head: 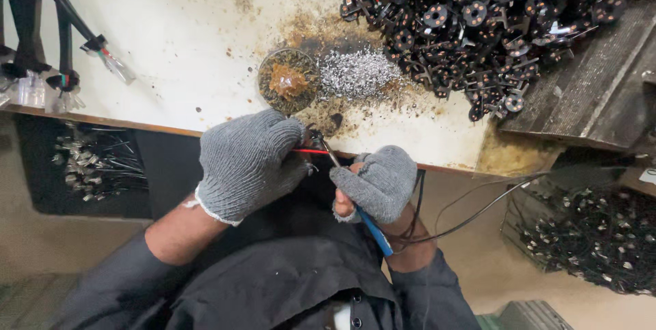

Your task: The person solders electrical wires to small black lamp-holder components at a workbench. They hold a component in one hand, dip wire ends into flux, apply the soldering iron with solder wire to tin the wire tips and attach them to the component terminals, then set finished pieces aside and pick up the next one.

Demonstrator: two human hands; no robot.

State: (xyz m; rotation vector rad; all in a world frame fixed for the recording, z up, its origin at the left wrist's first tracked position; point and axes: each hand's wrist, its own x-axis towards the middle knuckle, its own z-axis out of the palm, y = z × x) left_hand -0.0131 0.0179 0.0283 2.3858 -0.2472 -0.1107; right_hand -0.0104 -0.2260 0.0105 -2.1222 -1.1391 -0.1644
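My left hand (247, 160), in a grey knit glove, is closed around a small black part with a red wire (309, 151) sticking out to the right. My right hand (377, 183), also gloved with the fingertips cut off, grips a blue-handled soldering iron (372, 229) whose thin metal tip (326, 149) touches the part at the left hand. Both hands sit at the front edge of a stained white workbench (171, 36).
A round tin of brown flux (288, 81) and a heap of silvery solder bits (357, 72) lie just beyond the hands. A big pile of black coil parts (492, 22) fills the back right. Wired connectors (102, 53) lie at the left. Bins of parts (96, 159) sit under the bench.
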